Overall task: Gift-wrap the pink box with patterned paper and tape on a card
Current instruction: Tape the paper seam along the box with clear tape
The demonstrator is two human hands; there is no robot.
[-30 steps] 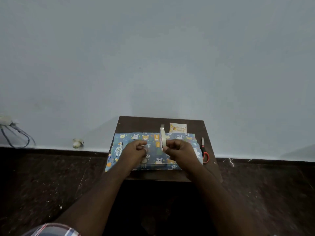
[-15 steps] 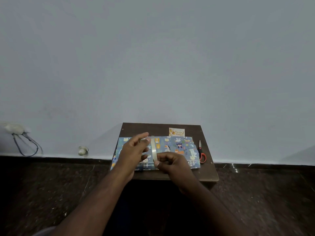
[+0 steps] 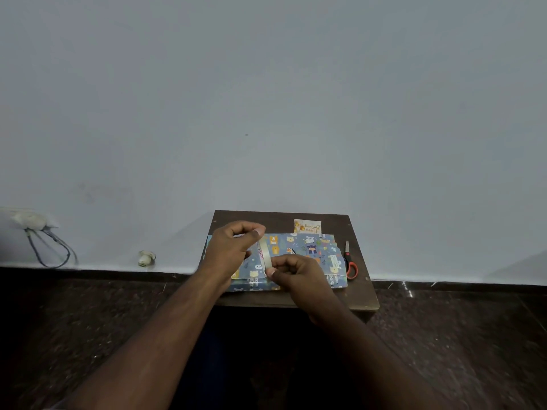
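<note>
While the paper-wrapped box lies on the brown surface, a tape strip spans both hands: left hand pinches its far end, right hand its near end. Card behind; scissors right.

We face a plain pale grey-blue wall that fills most of the view, evenly and dimly lit, with one small dark speck near its middle. Where it meets the floor we see a thin white strip, and below that a dark speckled stone floor running towards us. Against the wall stands a small dark brown wooden table, its far edge touching the wall. Far left, a white electrical fitting sits on the wall with dark cables looping down from it. Between it and the table a small white object lies at the wall's foot.
</note>
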